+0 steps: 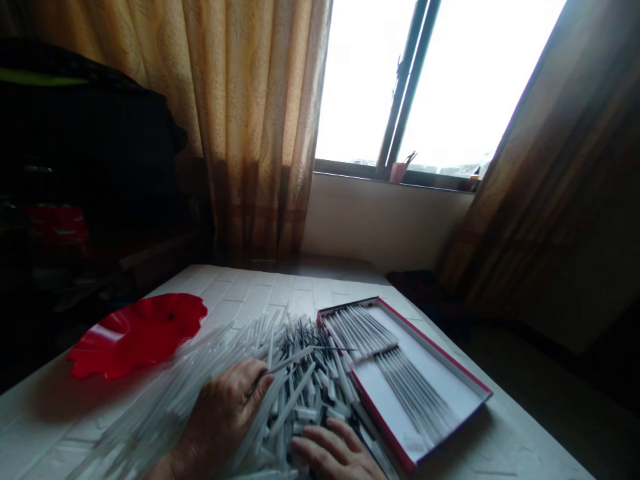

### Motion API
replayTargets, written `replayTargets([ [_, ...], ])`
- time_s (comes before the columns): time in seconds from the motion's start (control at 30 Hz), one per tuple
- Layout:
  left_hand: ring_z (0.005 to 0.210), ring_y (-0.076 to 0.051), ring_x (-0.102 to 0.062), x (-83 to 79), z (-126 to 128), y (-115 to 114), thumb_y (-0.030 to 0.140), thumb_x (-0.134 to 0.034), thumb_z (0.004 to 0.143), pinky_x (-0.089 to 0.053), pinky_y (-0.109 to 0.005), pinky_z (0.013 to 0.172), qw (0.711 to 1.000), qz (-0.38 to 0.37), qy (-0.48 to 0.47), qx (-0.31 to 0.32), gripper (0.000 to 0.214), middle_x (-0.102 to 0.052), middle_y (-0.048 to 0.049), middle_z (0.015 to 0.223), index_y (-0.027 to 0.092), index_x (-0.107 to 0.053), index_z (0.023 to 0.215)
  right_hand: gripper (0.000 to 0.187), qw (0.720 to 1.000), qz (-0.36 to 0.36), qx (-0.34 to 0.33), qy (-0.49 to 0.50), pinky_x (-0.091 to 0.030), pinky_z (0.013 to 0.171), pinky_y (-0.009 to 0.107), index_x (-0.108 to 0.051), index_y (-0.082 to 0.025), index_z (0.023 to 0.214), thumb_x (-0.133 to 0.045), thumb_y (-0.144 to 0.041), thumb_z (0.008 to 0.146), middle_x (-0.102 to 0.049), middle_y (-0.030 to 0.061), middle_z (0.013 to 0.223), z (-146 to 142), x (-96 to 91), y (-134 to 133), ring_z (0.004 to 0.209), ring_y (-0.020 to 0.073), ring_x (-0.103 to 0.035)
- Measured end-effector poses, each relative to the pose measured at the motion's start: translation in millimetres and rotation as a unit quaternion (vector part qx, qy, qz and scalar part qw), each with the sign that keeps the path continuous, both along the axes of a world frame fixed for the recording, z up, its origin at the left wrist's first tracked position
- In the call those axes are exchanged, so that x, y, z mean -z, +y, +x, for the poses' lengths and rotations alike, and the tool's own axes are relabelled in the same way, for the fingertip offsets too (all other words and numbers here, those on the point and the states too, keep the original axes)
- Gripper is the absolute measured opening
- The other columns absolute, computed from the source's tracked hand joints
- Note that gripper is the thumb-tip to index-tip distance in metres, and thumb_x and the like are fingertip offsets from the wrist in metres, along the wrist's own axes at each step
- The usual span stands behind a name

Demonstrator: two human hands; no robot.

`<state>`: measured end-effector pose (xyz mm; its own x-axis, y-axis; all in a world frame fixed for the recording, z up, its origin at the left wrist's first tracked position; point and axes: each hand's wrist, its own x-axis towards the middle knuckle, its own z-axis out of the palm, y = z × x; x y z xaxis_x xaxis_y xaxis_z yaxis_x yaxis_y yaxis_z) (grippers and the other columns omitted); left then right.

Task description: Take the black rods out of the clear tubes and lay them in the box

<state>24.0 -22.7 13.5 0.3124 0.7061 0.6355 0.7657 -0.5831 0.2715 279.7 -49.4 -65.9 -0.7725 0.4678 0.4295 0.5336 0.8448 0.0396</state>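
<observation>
The room has a yellow curtain (245,113) and a bright window (440,87), and under this window is a pale wall (385,220). On the sill stands a pink cup (399,172) with something thin inside it, too small to tell. A dark bag (85,133) sits in the shadow at the far left. All of these are beyond the box, which lies on a table (255,293) with a white brick pattern.

The box (465,393) is open, white inside with red edges, and it carries thin white tubes (360,327) with black ends, laid in two neat rows. Just beside the box, on its left side, lies a big loose pile (305,393) of the same tubes, and this pile touches the box wall. Further left of the box is a red plate (135,333) with a wavy rim.

The left hand (223,417) rests on the pile, and its grip is narrow, closed around one single tube (293,360) that points toward the box. The right hand (333,453) lies on the pile near the box corner, with its fingers (325,447) a little spread; this grip is open and I see nothing held in it.
</observation>
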Motion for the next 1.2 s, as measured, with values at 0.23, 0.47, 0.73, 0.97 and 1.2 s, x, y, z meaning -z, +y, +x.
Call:
replayTargets([
  [0.23, 0.071, -0.021, -0.076, 6.8, -0.1, 6.6, 0.032, -0.04, 0.099, -0.062, -0.031, 0.062, 1.0, 0.018, -0.008, -0.006, 0.03, -0.076, -0.0033, 0.079, 0.025, -0.068, 0.089, 0.026, 0.998, 0.05, -0.009, -0.048, -0.049, 0.096, 0.042, -0.06, -0.031, 0.121, -0.046, -0.043, 0.104, -0.067, 0.0042, 0.133, -13.6, -56.5, 15.0, 0.117, 0.0231, -0.062],
  [0.47, 0.073, -0.021, -0.076, 8.0, -6.7, 13.3, 0.037, -0.038, 0.101, -0.061, -0.028, 0.064, 0.999, 0.026, -0.013, -0.02, 0.035, -0.078, -0.0041, 0.083, 0.025, -0.068, 0.091, 0.028, 0.998, 0.004, 0.07, -0.005, -0.046, 0.098, 0.047, -0.063, -0.028, 0.121, -0.063, -0.038, 0.094, -0.063, 0.0098, 0.136, -27.0, -51.3, 52.8, 0.117, 0.0278, -0.06],
  [0.73, 0.075, -0.022, -0.077, 8.4, -8.8, 14.7, 0.041, -0.037, 0.101, -0.061, -0.029, 0.065, 1.0, 0.011, -0.007, -0.028, 0.034, -0.078, -0.0043, 0.086, 0.025, -0.067, 0.097, 0.032, 0.992, -0.035, 0.102, 0.063, -0.045, 0.101, 0.051, -0.066, -0.02, 0.116, -0.071, -0.032, 0.086, -0.06, 0.0168, 0.138, -25.4, -61.8, 37.3, 0.121, 0.0326, -0.058],
  [0.97, 0.077, -0.024, -0.076, 7.9, -7.6, 12.9, 0.043, -0.036, 0.101, -0.06, -0.03, 0.068, 0.999, 0.001, -0.001, -0.039, 0.036, -0.078, -0.0051, 0.088, 0.026, -0.067, 0.097, 0.048, 0.997, -0.063, 0.03, 0.028, -0.034, 0.111, 0.054, -0.056, -0.024, 0.13, -0.062, -0.051, 0.091, -0.053, 0.0136, 0.147, -22.6, -67.0, 2.3, 0.137, 0.0313, -0.043],
  [1.2, 0.078, -0.024, -0.076, 4.7, -6.9, 11.2, 0.042, -0.036, 0.102, -0.06, -0.029, 0.069, 0.999, 0.001, 0.014, -0.046, 0.036, -0.079, -0.007, 0.09, 0.025, -0.067, 0.098, 0.057, 0.992, -0.096, -0.036, -0.071, -0.026, 0.117, 0.054, -0.041, -0.029, 0.145, -0.057, -0.053, 0.095, -0.035, 0.0138, 0.16, -34.6, -64.3, -8.2, 0.147, 0.0292, -0.028],
])
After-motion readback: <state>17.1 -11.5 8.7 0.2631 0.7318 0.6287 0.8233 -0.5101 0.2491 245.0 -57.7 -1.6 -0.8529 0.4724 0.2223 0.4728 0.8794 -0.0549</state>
